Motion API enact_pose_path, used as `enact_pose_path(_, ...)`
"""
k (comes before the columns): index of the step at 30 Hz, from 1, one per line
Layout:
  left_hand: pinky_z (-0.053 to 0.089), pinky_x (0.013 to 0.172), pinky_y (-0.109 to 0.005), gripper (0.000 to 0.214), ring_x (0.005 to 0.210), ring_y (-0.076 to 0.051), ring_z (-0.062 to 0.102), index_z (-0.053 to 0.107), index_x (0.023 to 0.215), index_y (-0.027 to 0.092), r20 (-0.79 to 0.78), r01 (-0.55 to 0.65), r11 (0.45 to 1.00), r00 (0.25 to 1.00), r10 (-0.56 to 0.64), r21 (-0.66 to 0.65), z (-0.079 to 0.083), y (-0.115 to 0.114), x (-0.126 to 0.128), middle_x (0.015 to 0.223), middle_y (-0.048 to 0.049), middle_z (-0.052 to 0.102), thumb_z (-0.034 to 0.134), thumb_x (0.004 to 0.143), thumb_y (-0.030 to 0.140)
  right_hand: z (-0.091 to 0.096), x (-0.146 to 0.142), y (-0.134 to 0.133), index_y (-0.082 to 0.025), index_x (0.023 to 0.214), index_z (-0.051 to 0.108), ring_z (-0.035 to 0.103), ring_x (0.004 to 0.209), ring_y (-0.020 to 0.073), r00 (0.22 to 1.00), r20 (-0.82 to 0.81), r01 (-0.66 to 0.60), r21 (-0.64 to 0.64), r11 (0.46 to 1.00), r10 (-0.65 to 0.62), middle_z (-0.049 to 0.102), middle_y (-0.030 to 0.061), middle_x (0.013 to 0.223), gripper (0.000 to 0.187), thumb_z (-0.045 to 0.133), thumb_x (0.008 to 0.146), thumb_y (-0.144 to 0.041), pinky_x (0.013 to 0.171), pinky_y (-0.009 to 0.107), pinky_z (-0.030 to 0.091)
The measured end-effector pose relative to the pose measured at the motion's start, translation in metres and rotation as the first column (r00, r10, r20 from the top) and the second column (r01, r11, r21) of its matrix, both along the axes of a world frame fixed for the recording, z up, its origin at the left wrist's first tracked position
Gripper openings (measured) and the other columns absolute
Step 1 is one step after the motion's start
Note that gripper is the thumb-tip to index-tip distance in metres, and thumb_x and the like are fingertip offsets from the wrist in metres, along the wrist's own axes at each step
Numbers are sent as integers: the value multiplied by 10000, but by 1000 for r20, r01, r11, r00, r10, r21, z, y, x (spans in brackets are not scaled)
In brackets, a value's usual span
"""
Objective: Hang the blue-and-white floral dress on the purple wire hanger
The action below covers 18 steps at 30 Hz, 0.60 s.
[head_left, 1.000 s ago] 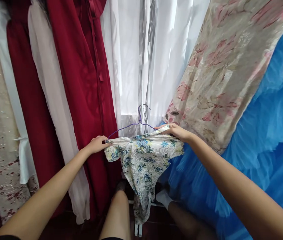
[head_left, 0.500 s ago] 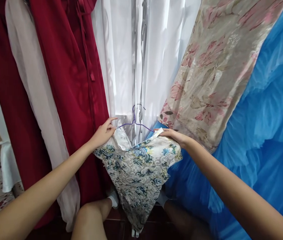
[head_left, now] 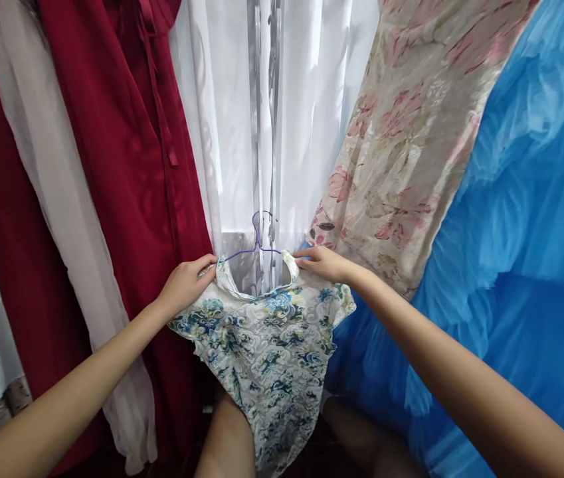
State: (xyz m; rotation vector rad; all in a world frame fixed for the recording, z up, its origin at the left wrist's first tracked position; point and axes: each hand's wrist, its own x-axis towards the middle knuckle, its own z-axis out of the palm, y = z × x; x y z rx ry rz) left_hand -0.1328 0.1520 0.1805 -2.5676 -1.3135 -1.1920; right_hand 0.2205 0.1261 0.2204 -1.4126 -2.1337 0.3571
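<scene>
A floral blouse [head_left: 266,358] in white, blue, green and grey hangs spread in front of me on a purple hanger [head_left: 256,232]. My left hand [head_left: 187,282] pinches the garment's left shoulder beside the neckline. At the opposite shoulder, my right hand [head_left: 326,263] grips the fabric close to the collar, fingers pressed together. The hanger's arms run inside the neck opening, and its hook stands up in front of the white curtain. Most of the hanger's lower part is hidden by the cloth.
Dark red dresses [head_left: 112,146] and a pale sheer sleeve [head_left: 57,166] hang at the left. On the right are a beige dress with pink flowers [head_left: 411,146] and a blue tulle gown [head_left: 525,252]. A white curtain [head_left: 306,119] hangs behind; my leg [head_left: 229,438] is below.
The collar has come up around the hanger's neck, and its opening looks rounder and narrower. Both hands have shifted slightly left in view, the right one more. The view has moved a little.
</scene>
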Motion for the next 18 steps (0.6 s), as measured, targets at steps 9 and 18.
enact_pose_path(9,325,583,-241,379,617,-141,455,464,664,193,152,87,990,986,-69,-114,-5,4,17,620,30,465,425,960,425,-41,2,-6,-228,1120,674,596,642,190,996,-67,75,378,923,-53,675,9,722,330,480,988,-459,629,260,384)
enact_pose_path(18,469,654,-255,399,775,-201,642,687,1035,157,406,269,934,900,-157,-235,10,14,-5,861,-48,710,588,903,521,9,-23,2,-225,885,710,563,682,195,981,0,178,404,897,-195,675,38,736,284,517,952,-423,605,279,283)
